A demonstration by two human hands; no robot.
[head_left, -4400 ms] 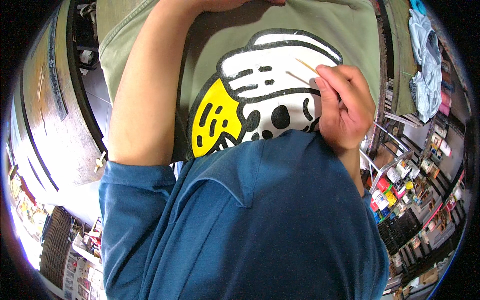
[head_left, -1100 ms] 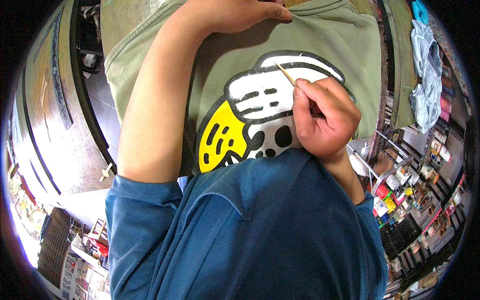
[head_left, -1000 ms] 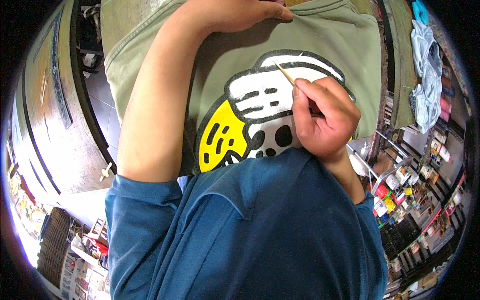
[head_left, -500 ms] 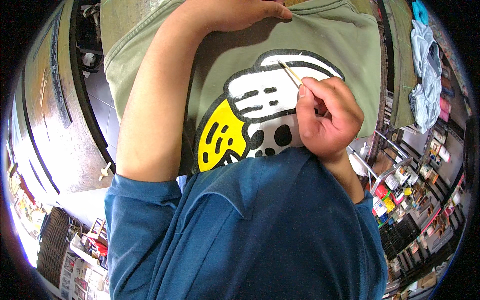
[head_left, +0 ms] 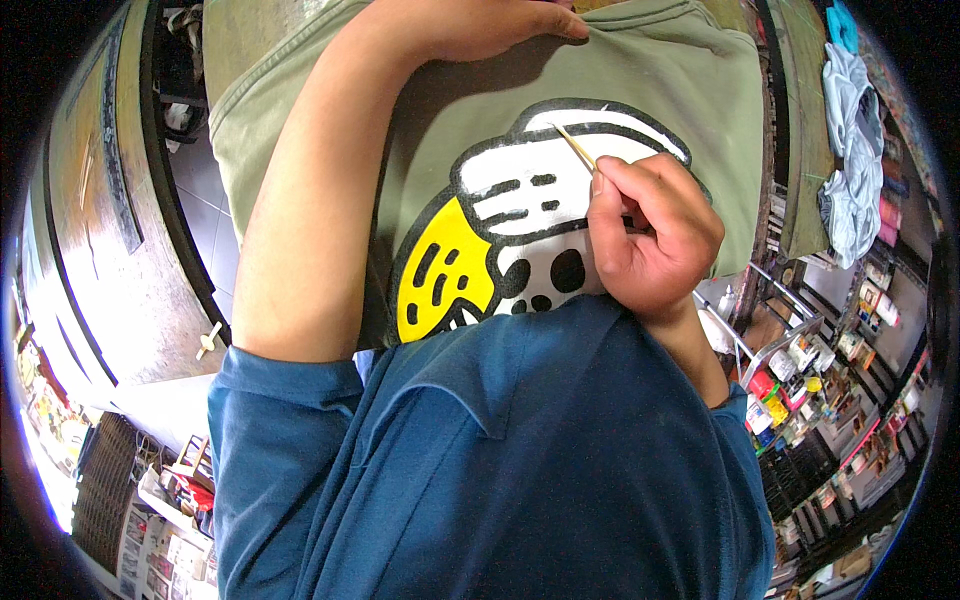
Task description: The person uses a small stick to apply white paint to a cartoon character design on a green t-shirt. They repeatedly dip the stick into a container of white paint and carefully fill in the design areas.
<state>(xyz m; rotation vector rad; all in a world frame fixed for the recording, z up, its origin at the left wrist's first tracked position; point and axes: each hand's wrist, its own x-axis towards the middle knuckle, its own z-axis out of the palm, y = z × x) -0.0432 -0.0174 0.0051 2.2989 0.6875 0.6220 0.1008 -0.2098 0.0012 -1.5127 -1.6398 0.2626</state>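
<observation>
An olive-green piece of cloth, like a garment (head_left: 690,80), is spread in front of me. It carries a printed cartoon figure (head_left: 540,175) in white, yellow and black. Between thumb and fingertips, my right hand (head_left: 660,235) pinches a thin pointed wooden stick (head_left: 575,146). The stick's tip meets the white part of the print near its black upper outline. My left hand (head_left: 480,28) lies across the cloth above the print, thumb stretched out to the right; its other fingers are partly cut off by the upper edge.
A worn table (head_left: 150,290) stands on the left, with a dark straight strip (head_left: 120,150) and thin sticks on it. Light-blue cloth (head_left: 850,170) hangs over a board at the right. Behind are shelves with several paint containers (head_left: 775,405) and a metal frame (head_left: 780,345).
My right hand and the stick have shifted slightly to the left, the tip still on the white area. My left hand rests in almost the same place.
</observation>
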